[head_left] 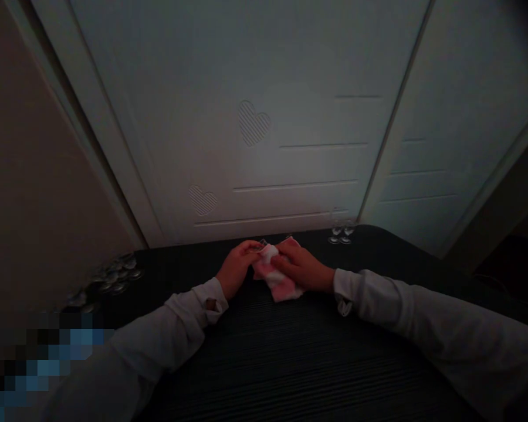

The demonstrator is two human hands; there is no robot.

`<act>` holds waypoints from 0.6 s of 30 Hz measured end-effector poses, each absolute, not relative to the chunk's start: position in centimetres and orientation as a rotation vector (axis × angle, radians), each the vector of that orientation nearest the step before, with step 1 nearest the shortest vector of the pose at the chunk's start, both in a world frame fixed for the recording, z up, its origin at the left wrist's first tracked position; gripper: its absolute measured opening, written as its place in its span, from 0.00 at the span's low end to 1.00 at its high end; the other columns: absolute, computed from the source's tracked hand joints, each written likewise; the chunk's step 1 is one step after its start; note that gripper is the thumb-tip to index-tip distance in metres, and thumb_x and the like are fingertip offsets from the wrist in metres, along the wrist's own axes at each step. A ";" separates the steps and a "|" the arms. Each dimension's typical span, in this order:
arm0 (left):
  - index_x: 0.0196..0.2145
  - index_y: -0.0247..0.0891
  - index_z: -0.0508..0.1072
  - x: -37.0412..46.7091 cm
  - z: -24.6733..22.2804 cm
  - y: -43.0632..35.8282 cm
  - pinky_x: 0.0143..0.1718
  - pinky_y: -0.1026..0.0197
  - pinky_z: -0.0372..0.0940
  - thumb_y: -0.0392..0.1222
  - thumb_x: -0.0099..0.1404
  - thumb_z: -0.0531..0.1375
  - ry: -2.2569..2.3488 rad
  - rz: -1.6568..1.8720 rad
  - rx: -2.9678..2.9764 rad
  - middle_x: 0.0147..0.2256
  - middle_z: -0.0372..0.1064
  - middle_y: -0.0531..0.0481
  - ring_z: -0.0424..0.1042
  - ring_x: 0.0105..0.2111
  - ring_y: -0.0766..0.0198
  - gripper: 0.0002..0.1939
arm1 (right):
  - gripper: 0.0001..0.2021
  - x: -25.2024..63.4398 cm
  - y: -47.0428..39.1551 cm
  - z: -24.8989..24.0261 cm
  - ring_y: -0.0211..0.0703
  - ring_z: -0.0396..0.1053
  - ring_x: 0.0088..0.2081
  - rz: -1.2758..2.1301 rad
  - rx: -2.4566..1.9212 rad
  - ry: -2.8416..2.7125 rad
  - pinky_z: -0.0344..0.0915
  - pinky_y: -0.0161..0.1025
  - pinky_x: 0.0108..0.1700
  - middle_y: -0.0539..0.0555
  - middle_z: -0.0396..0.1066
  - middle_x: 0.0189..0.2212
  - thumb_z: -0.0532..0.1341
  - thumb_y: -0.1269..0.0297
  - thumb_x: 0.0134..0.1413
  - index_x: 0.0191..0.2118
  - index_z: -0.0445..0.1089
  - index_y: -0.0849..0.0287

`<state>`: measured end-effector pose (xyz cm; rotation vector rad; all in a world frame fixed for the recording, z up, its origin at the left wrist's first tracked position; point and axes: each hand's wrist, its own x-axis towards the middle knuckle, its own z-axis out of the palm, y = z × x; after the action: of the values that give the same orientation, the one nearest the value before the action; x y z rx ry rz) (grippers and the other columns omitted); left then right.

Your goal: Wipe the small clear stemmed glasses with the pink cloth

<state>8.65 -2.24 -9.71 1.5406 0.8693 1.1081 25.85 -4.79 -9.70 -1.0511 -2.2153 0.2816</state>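
The pink-and-white cloth (pixel 276 274) is lying on the dark worktop (pixel 290 351); the left hand (pixel 236 268) is pinching its edge while the right hand (pixel 303 268) is pressing flat, best kept taut.

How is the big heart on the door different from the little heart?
The big heart sits higher up and nearer the middle of the door; the little heart sits low, toward the left. The big heart is clearly larger, and the two tilt differently. Both are striped heart shapes pressed into the same pale door.
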 end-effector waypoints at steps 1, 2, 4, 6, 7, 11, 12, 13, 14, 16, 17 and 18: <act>0.30 0.36 0.69 8.7 -9.7 -2.3 0.30 0.64 0.60 0.36 0.48 0.58 0.868 1.097 1.546 0.26 0.67 0.55 0.66 0.26 0.67 0.08 | 0.09 25.8 -4.9 -9.7 0.41 0.62 0.32 0.272 -1.046 -2.228 0.58 0.39 0.37 0.54 0.67 0.30 0.50 0.67 0.55 0.33 0.65 0.63; 0.30 0.36 0.69 8.7 -9.7 -2.3 0.29 0.64 0.60 0.35 0.48 0.58 0.867 1.086 1.555 0.26 0.67 0.55 0.66 0.26 0.67 0.09 | 0.08 25.9 -4.9 -9.6 0.41 0.62 0.32 0.269 -1.042 -2.239 0.58 0.39 0.37 0.55 0.67 0.30 0.50 0.67 0.55 0.33 0.65 0.63; 0.32 0.36 0.69 8.8 -9.7 -2.4 0.28 0.65 0.60 0.33 0.47 0.57 0.859 1.064 1.578 0.27 0.67 0.54 0.66 0.27 0.67 0.10 | 0.08 25.9 -5.0 -9.6 0.42 0.62 0.33 0.272 -1.039 -2.252 0.58 0.39 0.37 0.55 0.67 0.31 0.50 0.68 0.54 0.34 0.65 0.63; 0.35 0.36 0.69 8.8 -9.6 -2.5 0.28 0.65 0.61 0.31 0.47 0.57 0.849 1.046 1.596 0.29 0.68 0.53 0.66 0.27 0.67 0.14 | 0.08 25.9 -5.0 -9.6 0.42 0.62 0.33 0.275 -1.029 -2.257 0.59 0.40 0.38 0.56 0.67 0.31 0.50 0.68 0.54 0.34 0.65 0.63; 0.36 0.36 0.68 8.7 -9.6 -2.6 0.28 0.65 0.61 0.31 0.47 0.56 0.843 1.036 1.601 0.30 0.68 0.53 0.67 0.28 0.67 0.15 | 0.08 25.9 -5.0 -9.6 0.42 0.62 0.34 0.277 -1.021 -2.259 0.59 0.40 0.38 0.56 0.67 0.31 0.49 0.68 0.55 0.35 0.64 0.63; 0.44 0.37 0.65 8.7 -9.4 -2.7 0.27 0.65 0.61 0.29 0.47 0.55 0.823 1.019 1.602 0.31 0.69 0.53 0.67 0.26 0.68 0.23 | 0.09 25.9 -4.9 -9.6 0.41 0.62 0.33 0.291 -1.019 -2.260 0.59 0.40 0.38 0.55 0.67 0.31 0.49 0.68 0.55 0.34 0.65 0.63; 0.44 0.38 0.65 8.8 -9.5 -2.7 0.27 0.65 0.60 0.30 0.47 0.56 0.820 1.022 1.601 0.31 0.69 0.53 0.66 0.26 0.68 0.24 | 0.09 25.9 -4.9 -9.5 0.41 0.63 0.33 0.298 -1.026 -2.251 0.59 0.40 0.38 0.55 0.67 0.31 0.49 0.68 0.54 0.35 0.65 0.63; 0.44 0.38 0.64 8.8 -9.5 -2.7 0.27 0.65 0.60 0.30 0.48 0.56 0.816 1.029 1.602 0.30 0.68 0.54 0.66 0.25 0.68 0.23 | 0.09 25.9 -4.9 -9.5 0.42 0.63 0.34 0.304 -1.038 -2.235 0.59 0.40 0.39 0.55 0.68 0.32 0.49 0.68 0.54 0.36 0.65 0.63; 0.43 0.38 0.64 8.8 -9.6 -2.6 0.27 0.65 0.60 0.31 0.48 0.56 0.810 1.038 1.609 0.30 0.68 0.54 0.66 0.26 0.68 0.22 | 0.09 25.9 -4.8 -9.5 0.42 0.63 0.35 0.310 -1.049 -2.211 0.59 0.41 0.40 0.56 0.68 0.34 0.50 0.68 0.54 0.38 0.65 0.63; 0.40 0.38 0.64 8.8 -9.7 -2.5 0.28 0.65 0.60 0.31 0.48 0.57 0.788 1.056 1.633 0.29 0.67 0.55 0.67 0.27 0.68 0.19 | 0.11 25.9 -4.8 -9.5 0.44 0.64 0.38 0.322 -1.065 -2.164 0.59 0.42 0.42 0.58 0.68 0.37 0.50 0.68 0.54 0.41 0.64 0.64; 0.38 0.38 0.64 8.9 -9.8 -2.5 0.28 0.65 0.61 0.31 0.48 0.57 0.778 1.064 1.646 0.29 0.67 0.55 0.67 0.27 0.68 0.17 | 0.12 25.9 -4.8 -9.5 0.44 0.63 0.39 0.321 -1.072 -2.144 0.59 0.43 0.43 0.58 0.68 0.38 0.50 0.68 0.54 0.43 0.63 0.64; 0.37 0.39 0.63 8.9 -9.9 -2.4 0.28 0.65 0.61 0.31 0.48 0.57 0.775 1.068 1.657 0.29 0.66 0.55 0.67 0.27 0.68 0.16 | 0.12 25.9 -4.8 -9.5 0.45 0.63 0.40 0.311 -1.076 -2.132 0.59 0.43 0.43 0.59 0.68 0.39 0.51 0.68 0.53 0.44 0.63 0.64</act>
<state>8.86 -2.43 -9.87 1.6574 0.7746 1.0676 25.87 -4.85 -9.55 -1.0763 -2.1325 0.3109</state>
